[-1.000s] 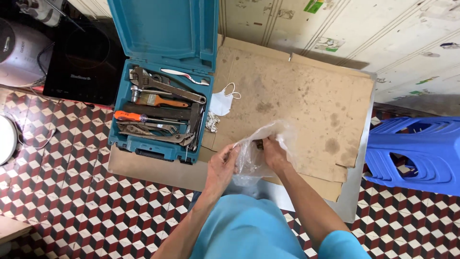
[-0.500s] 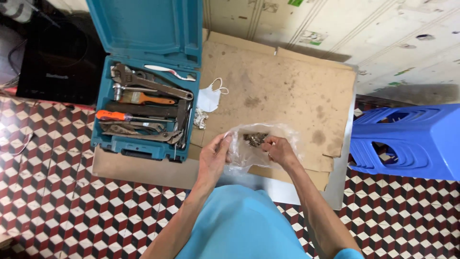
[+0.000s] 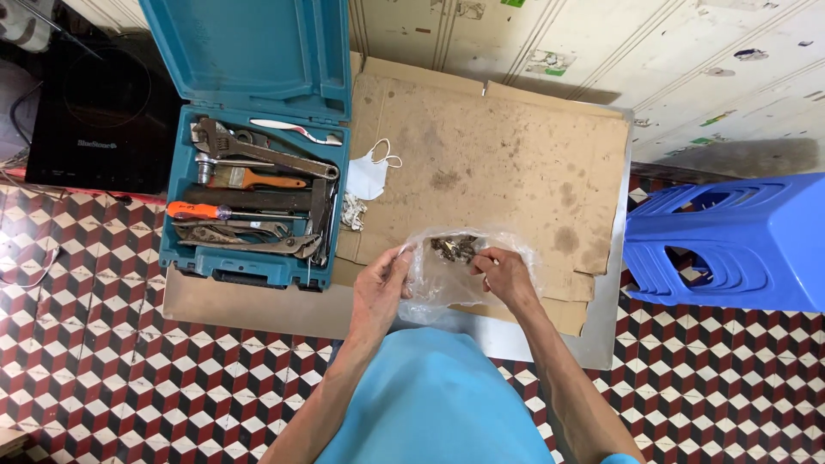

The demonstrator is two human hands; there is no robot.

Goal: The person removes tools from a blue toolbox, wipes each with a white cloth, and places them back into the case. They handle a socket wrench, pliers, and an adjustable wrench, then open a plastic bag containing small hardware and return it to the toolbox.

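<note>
- Clear plastic bag (image 3: 443, 279) sits between your two hands, over the near edge of the stained cardboard sheet (image 3: 498, 163) that covers the low table (image 3: 601, 335).
- Your left hand (image 3: 382, 288) pinches the bag's left rim, thumb and fingers closed on the film.
- Your right hand (image 3: 503, 275) grips the right rim, fingers clenched on the plastic; the mouth is spread open between the two grips.
- Inside the bag, near the far side of the opening, lies a small dark cluster of metal bits (image 3: 453, 248); they are too small to tell apart.
- Left of the bag, on the same sheet, stands an open teal tool case (image 3: 258, 51), lid upright against the wall.
- In the case: a large adjustable wrench (image 3: 258, 150) lying across the top, a paintbrush (image 3: 249, 179) with an orange handle below it, an orange-handled screwdriver (image 3: 215, 210), and pliers (image 3: 258, 245) nearest you.
- A white face mask (image 3: 371, 174) lies just right of the case, and a small crumpled whitish scrap (image 3: 352, 210) just below the mask.
- A blue plastic stool (image 3: 730, 249) lies on its side to your right, well apart from the bag.
- A black induction hob (image 3: 99, 112) sits on the floor left of the case.
- Floor: red, white and black cube-pattern tiles (image 3: 129, 369).
</note>
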